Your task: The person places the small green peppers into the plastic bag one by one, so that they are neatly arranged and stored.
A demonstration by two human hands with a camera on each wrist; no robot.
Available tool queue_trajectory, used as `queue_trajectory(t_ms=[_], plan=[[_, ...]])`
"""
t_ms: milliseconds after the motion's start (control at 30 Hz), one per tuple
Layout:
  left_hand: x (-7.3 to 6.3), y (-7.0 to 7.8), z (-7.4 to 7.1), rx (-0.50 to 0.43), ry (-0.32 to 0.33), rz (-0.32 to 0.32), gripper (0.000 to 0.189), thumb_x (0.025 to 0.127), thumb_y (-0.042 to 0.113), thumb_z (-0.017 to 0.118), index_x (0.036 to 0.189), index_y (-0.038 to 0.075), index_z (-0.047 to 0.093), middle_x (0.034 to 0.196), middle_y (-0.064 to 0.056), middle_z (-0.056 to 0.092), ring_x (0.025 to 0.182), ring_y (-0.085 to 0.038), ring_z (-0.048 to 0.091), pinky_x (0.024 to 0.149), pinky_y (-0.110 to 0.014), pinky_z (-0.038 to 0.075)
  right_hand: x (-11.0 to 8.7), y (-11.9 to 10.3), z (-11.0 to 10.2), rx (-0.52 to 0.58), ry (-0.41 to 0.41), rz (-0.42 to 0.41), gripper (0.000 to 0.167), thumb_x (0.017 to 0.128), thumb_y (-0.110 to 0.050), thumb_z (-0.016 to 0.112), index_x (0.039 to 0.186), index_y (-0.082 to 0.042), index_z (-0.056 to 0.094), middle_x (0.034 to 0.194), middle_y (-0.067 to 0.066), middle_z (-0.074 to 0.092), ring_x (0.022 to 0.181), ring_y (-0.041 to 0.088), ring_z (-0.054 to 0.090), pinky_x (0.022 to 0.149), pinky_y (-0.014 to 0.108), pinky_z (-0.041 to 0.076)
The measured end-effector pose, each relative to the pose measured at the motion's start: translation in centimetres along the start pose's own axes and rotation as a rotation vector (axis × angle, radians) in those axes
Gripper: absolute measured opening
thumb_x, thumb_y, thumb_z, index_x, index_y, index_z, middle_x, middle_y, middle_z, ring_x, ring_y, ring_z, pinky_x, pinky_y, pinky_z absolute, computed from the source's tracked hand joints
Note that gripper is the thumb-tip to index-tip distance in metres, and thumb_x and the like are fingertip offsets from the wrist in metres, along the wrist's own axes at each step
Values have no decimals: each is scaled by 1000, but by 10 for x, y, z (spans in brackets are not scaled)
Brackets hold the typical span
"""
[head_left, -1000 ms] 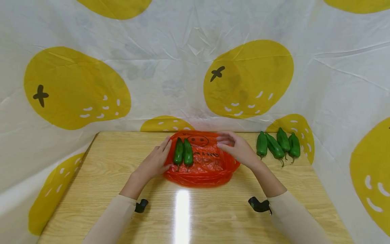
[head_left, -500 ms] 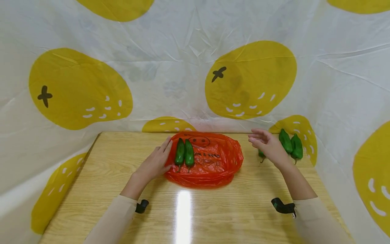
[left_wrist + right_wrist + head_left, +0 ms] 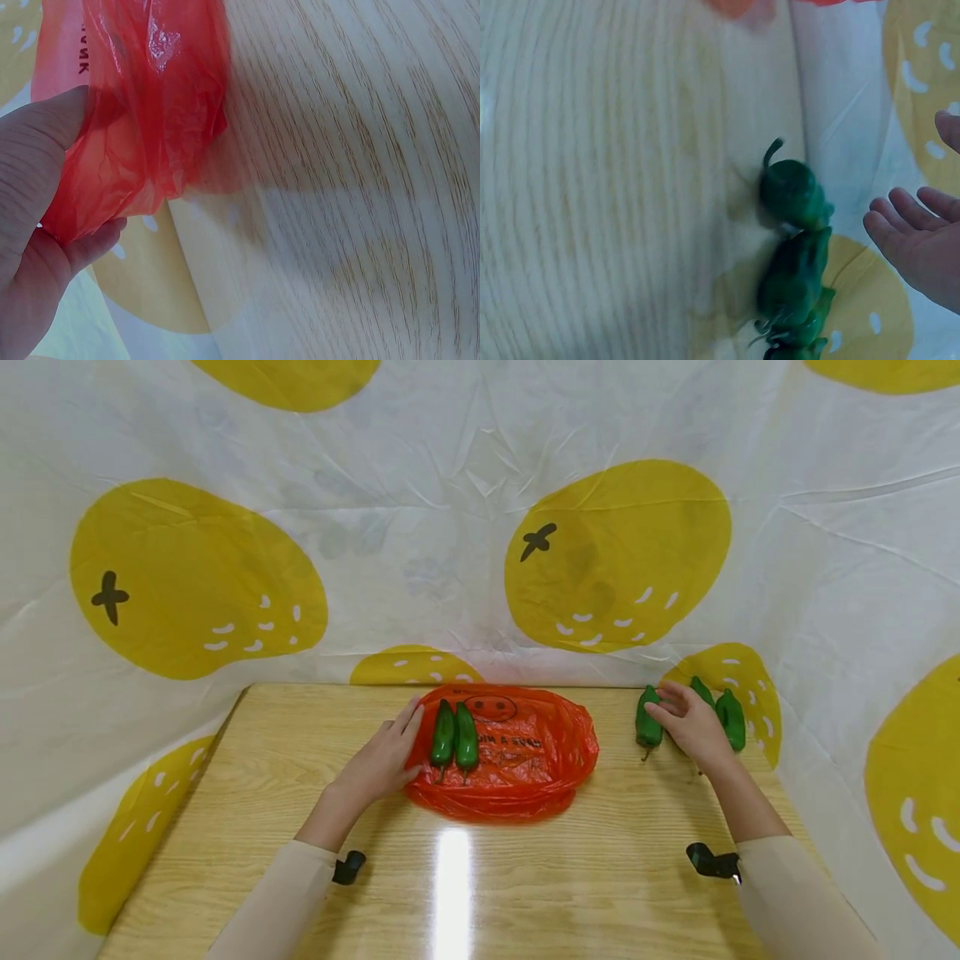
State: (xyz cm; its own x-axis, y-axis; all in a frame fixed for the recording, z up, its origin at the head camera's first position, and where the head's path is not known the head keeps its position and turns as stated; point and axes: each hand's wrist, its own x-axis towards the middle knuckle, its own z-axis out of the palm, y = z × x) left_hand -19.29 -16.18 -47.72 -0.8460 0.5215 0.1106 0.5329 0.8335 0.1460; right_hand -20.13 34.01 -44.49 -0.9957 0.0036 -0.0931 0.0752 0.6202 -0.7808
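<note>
A red plastic bag point(image 3: 532, 760) with dark print lies with its mouth spread on the table. Two green peppers point(image 3: 466, 739) rest side by side in its left part, stems toward me. At the bag's left rim, my left hand point(image 3: 375, 760) holds the plastic between thumb and fingers, as the left wrist view of the bag point(image 3: 142, 127) shows. My right hand point(image 3: 690, 722) is over the pepper group at right, fingers slightly bent. Its fingertips are beside the leftmost pepper point(image 3: 647, 718); contact cannot be told. Behind the hand, other green peppers point(image 3: 731, 722) are partly hidden.
The wooden table point(image 3: 540, 877) ends at a white cloth point(image 3: 420, 568) printed with yellow fruit, which stands at the back and sides. Each wrist carries a small black camera point(image 3: 348, 867).
My right hand has moved right, from above the bag's right side to the pepper group, now covering the middle peppers. My left hand stays on the bag's rim.
</note>
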Motion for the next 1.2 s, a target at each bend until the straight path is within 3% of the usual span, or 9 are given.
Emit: queue_trajectory(t_ms=[133,467,967,1200], plan=[[0,0,-1,7,1,-1,105,87,29,85,162,-5,21,172,-20,17,122,-43,58,107,-46,52,5,11,2,-61,23,13,92,103,-54,55,164,1,15,164,29,29,148,50,34,114,68,35],[1,3,-2,-25,-20,-11,103,87,26,85,162,-4,21,173,-17,13,125,-45,57,107,-48,52,12,30,10,-90,55,46,94,102,-58,54,163,2,16,163,30,32,147,50,36,111,65,42],[0,3,-2,-10,2,3,103,87,27,85,161,-6,23,173,-18,15,123,-44,58,106,-47,53,19,35,19,-157,43,52,81,107,-42,54,161,7,19,160,35,31,144,53,35,111,68,40],[0,3,-2,-4,-6,9,104,86,27,86,161,-6,22,173,-19,13,122,-45,58,106,-47,53,22,35,24,-187,46,59,72,105,-24,60,157,10,25,157,36,35,143,54,35,113,67,36]])
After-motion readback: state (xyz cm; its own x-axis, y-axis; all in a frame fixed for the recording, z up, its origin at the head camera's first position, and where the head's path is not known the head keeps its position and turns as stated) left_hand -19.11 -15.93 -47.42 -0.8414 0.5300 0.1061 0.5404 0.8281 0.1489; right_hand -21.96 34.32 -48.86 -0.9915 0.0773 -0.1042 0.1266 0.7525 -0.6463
